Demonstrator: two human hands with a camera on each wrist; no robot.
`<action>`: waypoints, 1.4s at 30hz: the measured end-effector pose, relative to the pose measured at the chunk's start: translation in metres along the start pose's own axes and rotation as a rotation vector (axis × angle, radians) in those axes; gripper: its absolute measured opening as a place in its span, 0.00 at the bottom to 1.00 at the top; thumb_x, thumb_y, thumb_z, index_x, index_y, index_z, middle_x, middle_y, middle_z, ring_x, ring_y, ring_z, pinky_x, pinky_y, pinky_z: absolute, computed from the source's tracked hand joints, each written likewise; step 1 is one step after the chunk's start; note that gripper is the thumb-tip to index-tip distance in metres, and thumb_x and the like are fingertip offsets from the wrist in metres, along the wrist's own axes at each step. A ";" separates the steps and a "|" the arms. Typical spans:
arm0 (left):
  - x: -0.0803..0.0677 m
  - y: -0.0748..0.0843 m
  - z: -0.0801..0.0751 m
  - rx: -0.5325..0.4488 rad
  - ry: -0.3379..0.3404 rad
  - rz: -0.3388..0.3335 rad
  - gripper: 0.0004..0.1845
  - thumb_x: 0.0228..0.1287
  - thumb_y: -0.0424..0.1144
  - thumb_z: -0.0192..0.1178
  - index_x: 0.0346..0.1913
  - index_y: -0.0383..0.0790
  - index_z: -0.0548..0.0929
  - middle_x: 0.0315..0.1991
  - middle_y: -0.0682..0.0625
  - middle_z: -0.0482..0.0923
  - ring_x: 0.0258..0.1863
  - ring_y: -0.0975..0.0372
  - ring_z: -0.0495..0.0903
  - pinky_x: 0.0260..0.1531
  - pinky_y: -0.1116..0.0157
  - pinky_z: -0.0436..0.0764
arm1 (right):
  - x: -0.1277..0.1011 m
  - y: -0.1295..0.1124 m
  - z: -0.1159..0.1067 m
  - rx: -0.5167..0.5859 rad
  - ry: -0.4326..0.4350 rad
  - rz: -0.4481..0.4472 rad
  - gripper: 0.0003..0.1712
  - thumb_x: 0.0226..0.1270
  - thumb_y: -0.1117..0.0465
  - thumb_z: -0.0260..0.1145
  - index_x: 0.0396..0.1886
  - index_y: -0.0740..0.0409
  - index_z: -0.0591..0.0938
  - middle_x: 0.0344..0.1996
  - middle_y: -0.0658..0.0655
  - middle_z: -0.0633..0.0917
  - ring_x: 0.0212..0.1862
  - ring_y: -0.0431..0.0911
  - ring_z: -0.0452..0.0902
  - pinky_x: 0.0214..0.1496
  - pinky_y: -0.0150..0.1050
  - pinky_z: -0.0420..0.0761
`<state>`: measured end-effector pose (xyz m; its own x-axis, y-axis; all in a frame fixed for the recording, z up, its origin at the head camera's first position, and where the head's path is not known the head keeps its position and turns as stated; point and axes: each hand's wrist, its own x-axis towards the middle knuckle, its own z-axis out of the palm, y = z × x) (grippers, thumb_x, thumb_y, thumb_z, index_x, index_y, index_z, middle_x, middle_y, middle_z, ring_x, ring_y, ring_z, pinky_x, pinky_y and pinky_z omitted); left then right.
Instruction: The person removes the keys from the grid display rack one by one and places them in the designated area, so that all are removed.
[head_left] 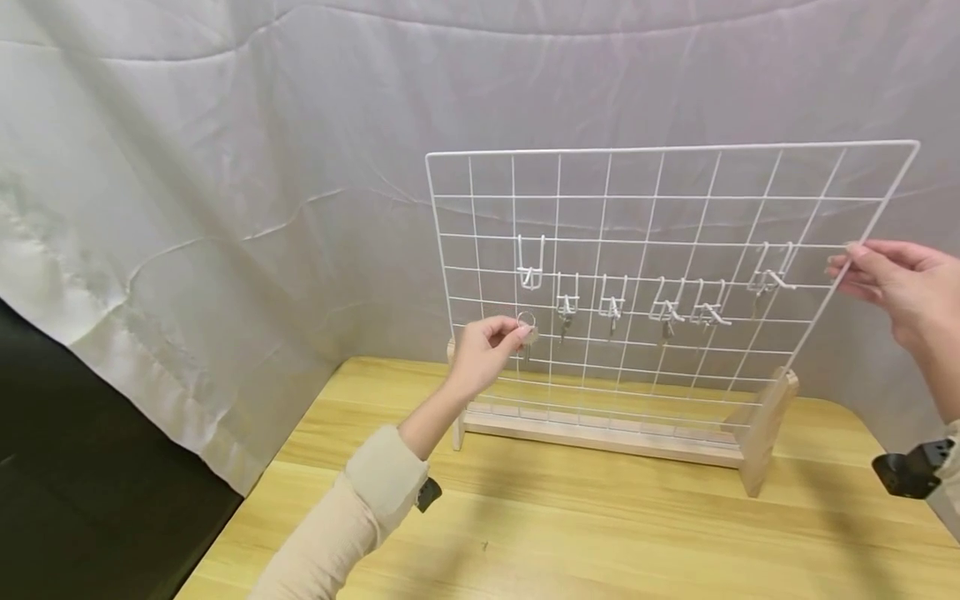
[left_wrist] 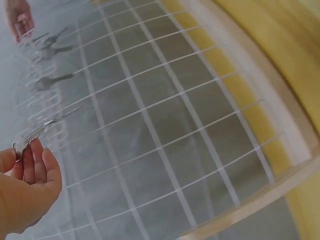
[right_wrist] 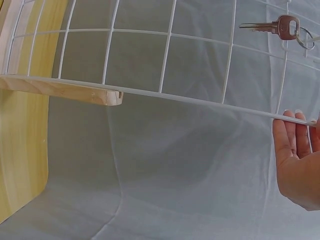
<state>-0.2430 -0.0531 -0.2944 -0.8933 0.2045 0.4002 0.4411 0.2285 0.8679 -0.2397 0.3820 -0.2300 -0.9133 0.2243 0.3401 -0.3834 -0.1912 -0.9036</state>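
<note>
**Two hands at the wire grid**

One key point(head_left: 527, 333) is being pinched by the left hand point(head_left: 486, 348), just below an empty hook point(head_left: 529, 268) at the grid's left. The right hand point(head_left: 900, 287) is gripping the wire grid's point(head_left: 855, 275) right edge, above the tabletop point(head_left: 600, 533).

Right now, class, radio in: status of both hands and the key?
Left hand pinches key by ring, below leftmost hook. Right hand grips grid rack edge. Nothing blocks the hook.
</note>
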 end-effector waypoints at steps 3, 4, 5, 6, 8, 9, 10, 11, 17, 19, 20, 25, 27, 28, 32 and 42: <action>-0.008 -0.012 0.003 -0.003 -0.020 -0.013 0.10 0.63 0.32 0.57 0.38 0.26 0.81 0.33 0.33 0.82 0.23 0.72 0.75 0.30 0.73 0.82 | 0.000 -0.001 0.001 0.011 -0.005 0.002 0.01 0.57 0.65 0.66 0.29 0.56 0.83 0.20 0.49 0.87 0.24 0.38 0.84 0.25 0.26 0.83; -0.010 -0.017 0.005 -0.010 -0.024 -0.021 0.09 0.63 0.32 0.57 0.38 0.26 0.81 0.32 0.33 0.82 0.23 0.71 0.75 0.31 0.72 0.83 | -0.001 -0.001 0.002 0.015 -0.008 0.002 0.02 0.58 0.66 0.65 0.29 0.56 0.83 0.19 0.49 0.87 0.24 0.38 0.84 0.25 0.26 0.83; -0.012 -0.021 0.006 -0.018 -0.027 -0.034 0.09 0.63 0.32 0.57 0.38 0.26 0.81 0.32 0.33 0.82 0.23 0.70 0.75 0.33 0.70 0.83 | -0.002 -0.002 0.003 0.019 -0.010 0.002 0.03 0.59 0.67 0.64 0.28 0.56 0.83 0.19 0.49 0.87 0.23 0.38 0.84 0.25 0.25 0.83; -0.015 -0.026 0.008 -0.027 -0.030 -0.044 0.09 0.63 0.32 0.57 0.38 0.26 0.81 0.32 0.33 0.82 0.24 0.67 0.77 0.35 0.68 0.84 | -0.002 -0.003 0.004 0.019 -0.011 0.001 0.04 0.60 0.67 0.63 0.28 0.56 0.83 0.19 0.49 0.87 0.23 0.38 0.84 0.25 0.25 0.82; -0.018 -0.039 0.012 -0.037 -0.033 -0.068 0.09 0.62 0.32 0.58 0.37 0.27 0.81 0.32 0.34 0.82 0.26 0.60 0.80 0.34 0.69 0.84 | -0.003 -0.003 0.006 0.023 -0.017 -0.002 0.07 0.61 0.68 0.62 0.27 0.56 0.83 0.19 0.49 0.87 0.23 0.38 0.84 0.25 0.25 0.82; -0.021 -0.044 0.014 -0.042 -0.039 -0.079 0.09 0.62 0.32 0.58 0.37 0.26 0.81 0.33 0.34 0.82 0.27 0.55 0.81 0.34 0.69 0.84 | -0.004 -0.004 0.006 0.024 -0.018 -0.004 0.07 0.61 0.68 0.61 0.27 0.56 0.83 0.19 0.49 0.87 0.23 0.38 0.84 0.25 0.25 0.82; -0.023 -0.049 0.016 -0.044 -0.046 -0.088 0.09 0.62 0.32 0.57 0.37 0.26 0.81 0.33 0.33 0.82 0.28 0.53 0.81 0.33 0.69 0.84 | -0.004 -0.004 0.006 0.025 -0.019 -0.004 0.07 0.62 0.68 0.61 0.27 0.57 0.83 0.19 0.50 0.87 0.23 0.38 0.84 0.25 0.25 0.82; -0.026 -0.053 0.018 -0.044 -0.052 -0.091 0.09 0.62 0.32 0.57 0.37 0.25 0.81 0.33 0.33 0.82 0.29 0.51 0.81 0.33 0.69 0.84 | -0.004 -0.003 0.006 0.028 -0.021 -0.005 0.07 0.62 0.68 0.61 0.27 0.57 0.83 0.19 0.50 0.87 0.23 0.38 0.84 0.25 0.25 0.82; -0.040 -0.072 0.023 -0.033 -0.082 -0.134 0.09 0.62 0.30 0.57 0.36 0.23 0.80 0.32 0.32 0.82 0.29 0.47 0.81 0.32 0.64 0.85 | -0.003 -0.001 0.002 -0.001 -0.015 -0.005 0.03 0.61 0.66 0.63 0.29 0.56 0.83 0.20 0.49 0.87 0.24 0.37 0.84 0.25 0.25 0.82; -0.045 -0.077 0.025 -0.033 -0.093 -0.147 0.08 0.62 0.28 0.56 0.36 0.22 0.80 0.33 0.30 0.81 0.30 0.43 0.80 0.33 0.58 0.85 | -0.002 0.000 0.001 -0.021 -0.005 -0.006 0.02 0.60 0.65 0.64 0.30 0.55 0.82 0.20 0.48 0.87 0.24 0.37 0.84 0.25 0.24 0.82; -0.047 -0.080 0.026 -0.030 -0.099 -0.150 0.09 0.62 0.28 0.56 0.36 0.21 0.80 0.33 0.29 0.81 0.31 0.41 0.80 0.33 0.57 0.85 | -0.002 0.001 0.001 -0.029 0.000 -0.006 0.01 0.59 0.64 0.64 0.30 0.54 0.82 0.20 0.48 0.87 0.24 0.36 0.84 0.25 0.24 0.82; -0.058 -0.098 0.031 -0.020 -0.113 -0.186 0.09 0.63 0.30 0.56 0.37 0.23 0.80 0.36 0.31 0.81 0.33 0.42 0.81 0.33 0.64 0.85 | -0.001 0.000 0.000 -0.012 0.003 0.010 0.02 0.57 0.63 0.67 0.31 0.56 0.83 0.20 0.49 0.87 0.25 0.37 0.84 0.26 0.25 0.83; -0.063 -0.106 0.032 -0.027 -0.122 -0.198 0.09 0.63 0.30 0.56 0.37 0.23 0.80 0.36 0.32 0.82 0.32 0.45 0.82 0.33 0.66 0.85 | -0.001 0.000 0.000 -0.008 0.003 0.020 0.03 0.57 0.63 0.67 0.31 0.56 0.83 0.21 0.49 0.87 0.25 0.38 0.84 0.26 0.26 0.83; -0.066 -0.109 0.033 -0.030 -0.126 -0.207 0.09 0.63 0.31 0.56 0.37 0.24 0.80 0.35 0.32 0.82 0.31 0.47 0.82 0.32 0.67 0.85 | -0.001 0.000 0.000 -0.008 0.002 0.023 0.02 0.57 0.63 0.67 0.31 0.56 0.83 0.21 0.49 0.87 0.25 0.38 0.84 0.26 0.26 0.83; -0.077 -0.120 0.035 -0.040 -0.150 -0.238 0.10 0.63 0.32 0.56 0.37 0.23 0.80 0.34 0.33 0.82 0.28 0.55 0.82 0.32 0.64 0.85 | -0.001 -0.001 0.001 -0.026 0.010 0.025 0.02 0.58 0.63 0.65 0.31 0.55 0.83 0.20 0.48 0.87 0.25 0.37 0.84 0.26 0.25 0.82; -0.102 -0.147 0.036 -0.038 -0.186 -0.269 0.10 0.65 0.31 0.54 0.35 0.24 0.79 0.33 0.33 0.81 0.30 0.49 0.81 0.31 0.59 0.85 | -0.001 -0.001 0.003 0.106 -0.034 0.008 0.07 0.61 0.71 0.60 0.27 0.60 0.83 0.19 0.54 0.87 0.24 0.41 0.85 0.25 0.29 0.84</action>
<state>-0.2136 -0.0736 -0.4729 -0.9449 0.3125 0.0975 0.1847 0.2633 0.9469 -0.2391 0.3793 -0.2283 -0.9199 0.1902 0.3430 -0.3866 -0.2931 -0.8744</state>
